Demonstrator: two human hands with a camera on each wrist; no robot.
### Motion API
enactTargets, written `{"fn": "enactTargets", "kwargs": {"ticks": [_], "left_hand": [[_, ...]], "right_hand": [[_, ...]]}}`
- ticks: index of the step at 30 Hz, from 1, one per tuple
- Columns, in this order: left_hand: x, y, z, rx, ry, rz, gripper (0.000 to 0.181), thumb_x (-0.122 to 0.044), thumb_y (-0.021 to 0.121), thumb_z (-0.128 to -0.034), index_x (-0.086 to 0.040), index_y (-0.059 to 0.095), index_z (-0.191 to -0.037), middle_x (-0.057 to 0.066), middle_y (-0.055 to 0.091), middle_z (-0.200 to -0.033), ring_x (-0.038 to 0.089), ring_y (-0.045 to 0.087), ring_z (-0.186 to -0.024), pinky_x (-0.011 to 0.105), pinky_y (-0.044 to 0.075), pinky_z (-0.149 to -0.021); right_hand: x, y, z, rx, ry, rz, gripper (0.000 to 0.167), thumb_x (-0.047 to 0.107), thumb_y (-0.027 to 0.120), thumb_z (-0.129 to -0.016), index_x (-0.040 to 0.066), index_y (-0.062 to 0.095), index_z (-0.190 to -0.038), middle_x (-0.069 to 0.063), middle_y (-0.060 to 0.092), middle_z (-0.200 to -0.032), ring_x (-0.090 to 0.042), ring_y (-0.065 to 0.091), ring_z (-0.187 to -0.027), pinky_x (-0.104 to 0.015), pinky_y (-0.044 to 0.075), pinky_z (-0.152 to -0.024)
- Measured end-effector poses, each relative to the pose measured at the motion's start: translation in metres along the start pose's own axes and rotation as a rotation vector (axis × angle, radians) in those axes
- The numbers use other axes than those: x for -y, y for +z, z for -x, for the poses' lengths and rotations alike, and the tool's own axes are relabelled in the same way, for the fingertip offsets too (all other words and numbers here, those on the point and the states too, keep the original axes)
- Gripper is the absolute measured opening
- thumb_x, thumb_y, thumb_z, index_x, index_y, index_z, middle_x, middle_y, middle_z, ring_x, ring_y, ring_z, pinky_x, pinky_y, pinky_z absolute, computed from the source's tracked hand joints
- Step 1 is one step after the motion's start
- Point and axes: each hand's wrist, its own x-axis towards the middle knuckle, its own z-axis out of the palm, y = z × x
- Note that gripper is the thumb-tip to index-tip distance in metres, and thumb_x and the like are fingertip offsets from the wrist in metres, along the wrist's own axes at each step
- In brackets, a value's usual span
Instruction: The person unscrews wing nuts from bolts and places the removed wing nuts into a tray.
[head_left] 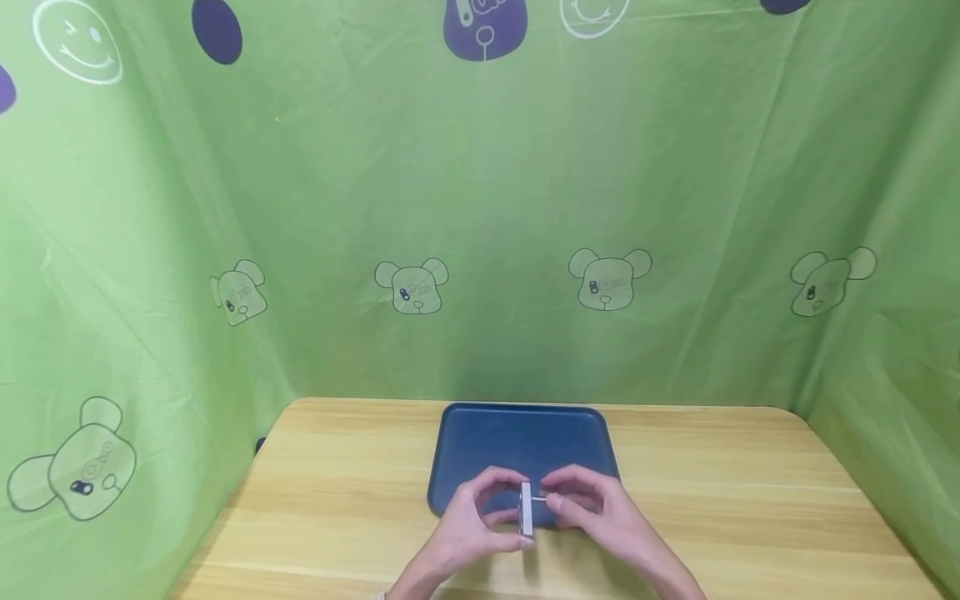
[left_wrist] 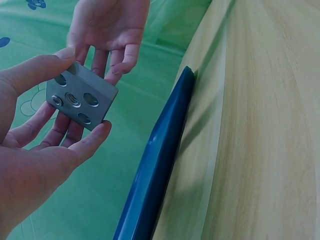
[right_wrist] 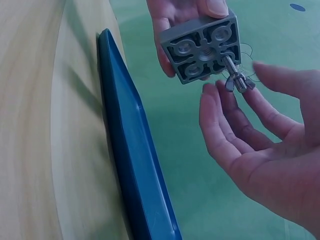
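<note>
My left hand (head_left: pixel 468 523) grips a square grey metal block (left_wrist: pixel 80 95) by its edges, thumb on one edge and fingertips on the opposite one. The left wrist view shows its flat face with several round holes. Its ribbed, hollowed back faces my right hand (right_wrist: pixel 272 155) in the right wrist view. From one corner hole sticks out a threaded bolt (right_wrist: pixel 229 64), with a wing nut (right_wrist: pixel 240 82) near its end. My right hand's loosely bent fingers surround the wing nut, the index fingertip at one wing. The thumb stands apart from it.
Behind and below the hands a dark blue tray (head_left: pixel 525 437) lies on the light wooden table (head_left: pixel 720 483). A green curtain (head_left: pixel 495 208) printed with bear heads encloses the table at the back and sides.
</note>
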Motion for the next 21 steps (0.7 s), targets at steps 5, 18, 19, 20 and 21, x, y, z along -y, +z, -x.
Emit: {"fn": "enactTargets", "kwargs": {"ticks": [5, 18, 19, 20, 21], "left_hand": [[0.0011, 0.0006, -0.0002, 0.000, 0.004, -0.010, 0.065, 0.014, 0.083, -0.0689, 0.002, 0.059, -0.129, 0.015, 0.059, -0.132, 0.033, 0.056, -0.126, 0.047, 0.057, -0.105], [0.0000, 0.0019, -0.0002, 0.005, 0.002, -0.008, 0.065, 0.013, 0.084, -0.0701, 0.007, 0.057, -0.129, 0.013, 0.059, -0.131, 0.049, 0.050, -0.128, 0.046, 0.057, -0.104], [0.0000, 0.0018, -0.0002, 0.005, 0.002, -0.008, 0.066, 0.013, 0.084, -0.0701, 0.008, 0.056, -0.130, 0.013, 0.060, -0.131, 0.049, 0.051, -0.128, 0.046, 0.057, -0.104], [-0.0001, 0.0018, -0.0001, 0.005, 0.002, -0.008, 0.066, 0.012, 0.084, -0.0701, 0.009, 0.056, -0.130, 0.014, 0.060, -0.131, 0.048, 0.051, -0.128, 0.046, 0.057, -0.104], [-0.0002, 0.0017, 0.0000, 0.004, 0.002, -0.008, 0.065, 0.012, 0.084, -0.0703, 0.008, 0.056, -0.130, 0.014, 0.060, -0.131, 0.047, 0.051, -0.128, 0.046, 0.057, -0.105]], "right_hand": [[0.0016, 0.0019, -0.0013, -0.069, 0.065, -0.010, 0.029, 0.015, 0.060, -0.104, -0.011, 0.063, -0.116, -0.028, 0.066, -0.113, -0.029, 0.072, -0.093, -0.044, 0.067, -0.083], [0.0032, 0.0013, -0.0018, -0.100, 0.083, -0.011, 0.027, 0.013, 0.064, -0.102, -0.013, 0.065, -0.110, -0.026, 0.068, -0.107, -0.020, 0.072, -0.090, -0.048, 0.066, -0.082], [0.0033, 0.0011, -0.0016, -0.094, 0.080, -0.012, 0.027, 0.013, 0.064, -0.102, -0.013, 0.065, -0.111, -0.026, 0.068, -0.108, -0.021, 0.072, -0.090, -0.048, 0.066, -0.082], [0.0035, 0.0009, -0.0015, -0.088, 0.075, -0.015, 0.027, 0.013, 0.064, -0.102, -0.013, 0.065, -0.111, -0.028, 0.067, -0.109, -0.022, 0.072, -0.091, -0.048, 0.066, -0.083], [0.0036, 0.0008, -0.0015, -0.084, 0.078, -0.018, 0.027, 0.013, 0.064, -0.102, -0.012, 0.066, -0.112, -0.028, 0.067, -0.110, -0.023, 0.072, -0.092, -0.048, 0.066, -0.083]]}}
